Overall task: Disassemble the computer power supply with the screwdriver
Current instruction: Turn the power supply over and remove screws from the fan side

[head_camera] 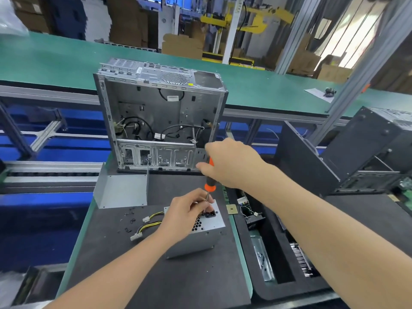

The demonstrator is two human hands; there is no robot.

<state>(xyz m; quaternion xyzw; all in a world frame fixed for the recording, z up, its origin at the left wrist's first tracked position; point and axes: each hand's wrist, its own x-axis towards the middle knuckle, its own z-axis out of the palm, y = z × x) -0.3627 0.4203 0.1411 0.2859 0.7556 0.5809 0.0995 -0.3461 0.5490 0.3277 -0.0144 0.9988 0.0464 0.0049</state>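
Power supply: grey box on the bench, near its right edge, socket face up. Screwdriver: handle gripped by the right hand, shaft pinched near the tip by the left hand. Blade to be kept upright and pressed firmly down while turned, lest it slip.
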